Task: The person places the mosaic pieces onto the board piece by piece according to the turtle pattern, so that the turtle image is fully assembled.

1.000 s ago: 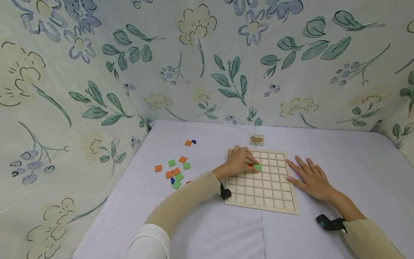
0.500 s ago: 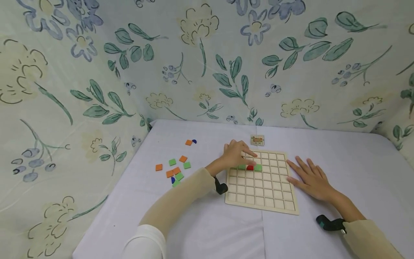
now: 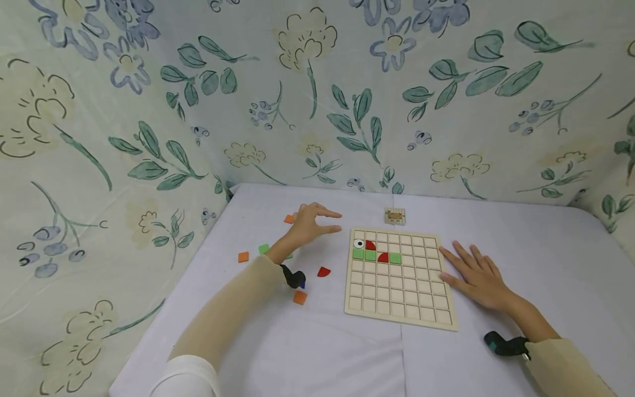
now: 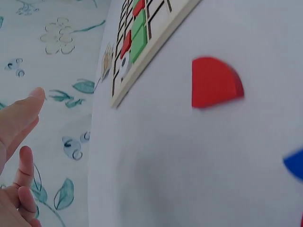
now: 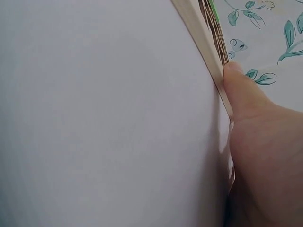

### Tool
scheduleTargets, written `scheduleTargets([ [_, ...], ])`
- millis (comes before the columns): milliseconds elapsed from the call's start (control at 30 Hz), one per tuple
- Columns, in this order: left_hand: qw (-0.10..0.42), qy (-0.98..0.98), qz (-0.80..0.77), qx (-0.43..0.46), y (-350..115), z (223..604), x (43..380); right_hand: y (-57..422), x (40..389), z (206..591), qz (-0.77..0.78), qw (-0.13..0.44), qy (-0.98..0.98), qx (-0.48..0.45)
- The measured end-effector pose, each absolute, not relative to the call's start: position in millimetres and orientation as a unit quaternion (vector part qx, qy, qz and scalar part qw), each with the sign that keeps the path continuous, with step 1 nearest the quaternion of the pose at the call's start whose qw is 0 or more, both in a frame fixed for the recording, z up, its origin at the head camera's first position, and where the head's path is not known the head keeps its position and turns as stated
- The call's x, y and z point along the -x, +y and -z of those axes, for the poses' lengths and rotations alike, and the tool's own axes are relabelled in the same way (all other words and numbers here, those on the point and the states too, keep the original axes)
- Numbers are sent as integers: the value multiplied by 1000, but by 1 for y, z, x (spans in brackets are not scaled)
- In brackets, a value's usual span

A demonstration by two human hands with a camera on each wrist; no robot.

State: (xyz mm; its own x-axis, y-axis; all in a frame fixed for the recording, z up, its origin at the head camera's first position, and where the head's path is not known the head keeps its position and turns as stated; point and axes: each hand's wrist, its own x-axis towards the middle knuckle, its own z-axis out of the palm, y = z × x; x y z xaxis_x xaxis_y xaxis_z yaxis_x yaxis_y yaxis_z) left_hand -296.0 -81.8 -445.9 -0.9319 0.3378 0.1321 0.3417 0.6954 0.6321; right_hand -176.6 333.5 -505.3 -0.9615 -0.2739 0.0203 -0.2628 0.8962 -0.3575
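A small patterned rectangular card (image 3: 394,215) lies just behind the pale wooden square grid board (image 3: 398,293). Left of the board are the bare left hand (image 3: 310,225), a red quarter-circle tile (image 3: 324,272) and, farther left, an orange square tile (image 3: 300,298). The bare right hand (image 3: 477,278) touches the board's right edge. A round white eye tile (image 3: 359,243) lies in the board's leftmost column, near the back.

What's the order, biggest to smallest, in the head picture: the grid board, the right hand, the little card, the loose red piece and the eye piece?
1. Grid board
2. Right hand
3. Little card
4. Loose red piece and eye piece: these look too alike in size to rank.
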Motion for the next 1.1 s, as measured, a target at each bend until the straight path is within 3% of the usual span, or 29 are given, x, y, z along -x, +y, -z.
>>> scheduleTargets([
  [200,17,-919,364,154,-127,453,310,335,177,508,177,8,975,135],
  [500,-16,-922,368,119,-178,466,324,336,176,510,178,8,975,133],
  [1100,-73,-944,313,80,-207,481,344,334,176,507,181,11,974,133],
])
